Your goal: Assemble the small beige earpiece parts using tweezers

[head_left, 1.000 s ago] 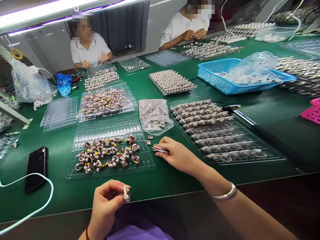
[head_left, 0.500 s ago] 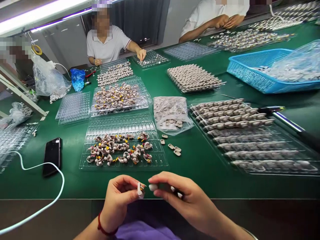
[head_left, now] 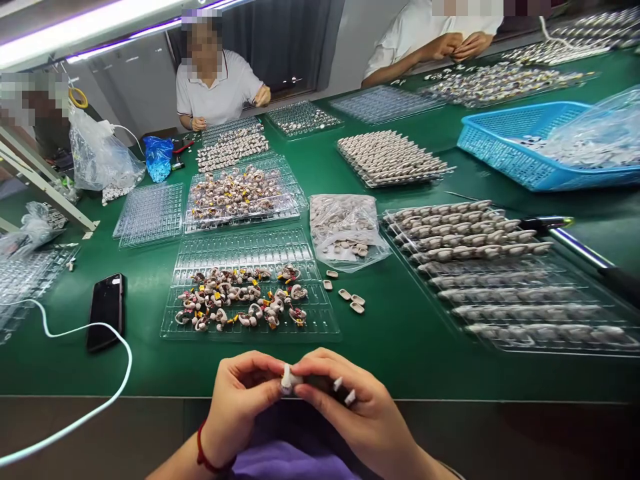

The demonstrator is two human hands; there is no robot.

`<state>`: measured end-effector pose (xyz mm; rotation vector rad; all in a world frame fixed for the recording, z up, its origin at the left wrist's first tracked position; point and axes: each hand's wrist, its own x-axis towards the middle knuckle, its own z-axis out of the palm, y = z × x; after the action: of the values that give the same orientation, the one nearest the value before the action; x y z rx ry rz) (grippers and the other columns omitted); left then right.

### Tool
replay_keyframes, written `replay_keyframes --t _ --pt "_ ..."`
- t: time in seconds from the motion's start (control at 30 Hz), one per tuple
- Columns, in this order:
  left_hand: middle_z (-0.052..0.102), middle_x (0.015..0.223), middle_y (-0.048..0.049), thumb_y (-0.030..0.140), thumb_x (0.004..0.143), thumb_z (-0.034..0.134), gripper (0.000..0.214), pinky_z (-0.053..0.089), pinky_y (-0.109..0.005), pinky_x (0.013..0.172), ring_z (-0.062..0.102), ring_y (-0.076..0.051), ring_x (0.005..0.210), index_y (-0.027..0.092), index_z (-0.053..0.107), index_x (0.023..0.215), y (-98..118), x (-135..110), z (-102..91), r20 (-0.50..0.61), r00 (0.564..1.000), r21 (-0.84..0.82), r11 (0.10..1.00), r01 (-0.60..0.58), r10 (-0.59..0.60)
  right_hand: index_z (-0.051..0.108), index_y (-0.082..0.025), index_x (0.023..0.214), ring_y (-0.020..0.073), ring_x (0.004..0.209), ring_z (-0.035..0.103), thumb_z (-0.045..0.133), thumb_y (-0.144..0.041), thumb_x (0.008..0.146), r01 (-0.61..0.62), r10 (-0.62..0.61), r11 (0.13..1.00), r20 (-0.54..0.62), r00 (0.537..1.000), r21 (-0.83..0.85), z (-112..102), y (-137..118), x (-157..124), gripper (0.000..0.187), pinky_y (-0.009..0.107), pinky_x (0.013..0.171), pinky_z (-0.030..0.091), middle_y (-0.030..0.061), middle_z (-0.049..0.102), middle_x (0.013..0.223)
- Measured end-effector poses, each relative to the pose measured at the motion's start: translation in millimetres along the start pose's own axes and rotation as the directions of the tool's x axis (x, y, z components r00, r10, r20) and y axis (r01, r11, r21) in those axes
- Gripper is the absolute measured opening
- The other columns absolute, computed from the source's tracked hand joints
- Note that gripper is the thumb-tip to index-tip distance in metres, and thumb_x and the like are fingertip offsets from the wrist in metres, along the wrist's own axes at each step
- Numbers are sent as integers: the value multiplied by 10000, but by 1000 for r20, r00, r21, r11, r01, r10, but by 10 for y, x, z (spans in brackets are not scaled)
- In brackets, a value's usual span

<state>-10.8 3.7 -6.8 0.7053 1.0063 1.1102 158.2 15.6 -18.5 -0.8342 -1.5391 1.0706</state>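
At the table's front edge my left hand [head_left: 243, 393] pinches a small beige earphone piece [head_left: 287, 379]. My right hand [head_left: 357, 400] pinches a small pale cover [head_left: 297, 380] pressed against that piece; the fingertips hide most of both. Two white tips of a dark object [head_left: 350, 397] stick out among my right fingers, and I cannot make out what it is. Just beyond the hands, a clear plastic tray [head_left: 175, 327] bears a heap of beige earphone pieces [head_left: 245, 300] with yellow and red bits. Several loose oval beige shells [head_left: 357, 308] lie to its right.
A bag of shells [head_left: 345, 227], a tray with rows of beige parts [head_left: 480, 253] and a blue basket [head_left: 520, 170] stand to the right. A phone [head_left: 106, 312] and white cable [head_left: 131, 363] lie left. Two people sit across the table.
My hands have come together: the pale cover in my right hand, earlier apart, now meets the earphone piece in my left. The co-worker opposite has drawn one hand back from a tray.
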Motion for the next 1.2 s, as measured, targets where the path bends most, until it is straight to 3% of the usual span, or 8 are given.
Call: replay_keyframes --t 0.2,0.33,0.47,0.8,1.2 --pt "773 781 -24 210 624 863 168 534 -194 694 687 -139 724 194 805 780 -19 -14 2 -36 999 87 996 -34 37 720 -258 896 142 669 622 694 -186 834 -83 95 989 -98 991 120 65 28 -27 99 198 587 509 6 660 764" --pt "785 754 -17 213 586 889 212 550 -202 690 705 -137 694 204 793 775 -36 4 44 -67 997 -2 999 -32 32 732 -253 844 140 664 607 710 -260 830 -226 253 931 -62 965 285 108 44 -41 27 199 592 503 5 634 742" --pt "788 734 -21 220 608 880 170 553 -185 674 710 -130 681 187 787 745 -49 7 68 -65 996 17 998 -55 56 731 -233 811 135 642 568 725 -316 821 -323 357 871 -27 934 370 128 63 -54 84 214 583 478 8 611 721" --pt "795 780 -17 182 668 844 142 560 -169 706 719 -120 718 195 787 797 -46 -10 71 -7 994 17 994 -109 109 737 -227 805 129 667 558 752 -329 800 -333 394 828 -47 918 452 178 94 -100 103 204 599 465 8 603 731" --pt "774 783 -19 189 703 819 114 543 -169 698 694 -115 723 191 778 810 -42 -41 44 14 988 100 983 -155 154 734 -227 768 123 664 547 775 -351 772 -376 423 793 10 906 479 157 78 -81 131 199 618 459 -7 588 705"
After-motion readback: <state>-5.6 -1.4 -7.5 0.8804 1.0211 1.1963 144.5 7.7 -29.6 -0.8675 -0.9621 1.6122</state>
